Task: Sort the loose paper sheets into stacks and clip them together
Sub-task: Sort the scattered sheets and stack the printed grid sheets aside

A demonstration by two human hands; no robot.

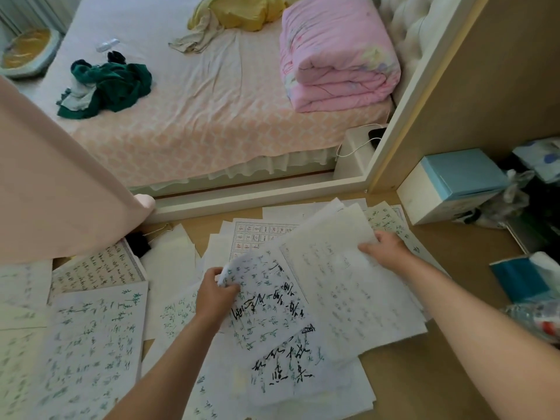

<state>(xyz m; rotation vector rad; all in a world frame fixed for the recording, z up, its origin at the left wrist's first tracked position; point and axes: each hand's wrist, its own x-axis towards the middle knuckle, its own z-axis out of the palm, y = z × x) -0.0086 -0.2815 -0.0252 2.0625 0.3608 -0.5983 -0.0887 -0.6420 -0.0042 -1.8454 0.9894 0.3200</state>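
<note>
A person's left hand [213, 295] pinches the curled corner of a calligraphy sheet [266, 301] inked in green and black. Just beyond it and to the right, the right hand [385, 250] grips the far edge of a sheaf of faintly marked white sheets [333, 268]. Loose paper sheets [91, 344] overlap on the table [424, 374] under and around both hands. A black binder clip [139, 244] lies beyond the left hand. Farther off, a folded pink quilt [336, 56] and green clothing [112, 86] sit on the bed [197, 122].

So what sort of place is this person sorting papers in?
Probably a bedroom at home: a bed carries a folded pink quilt and crumpled green clothes, right beyond the paper sheets.
</note>
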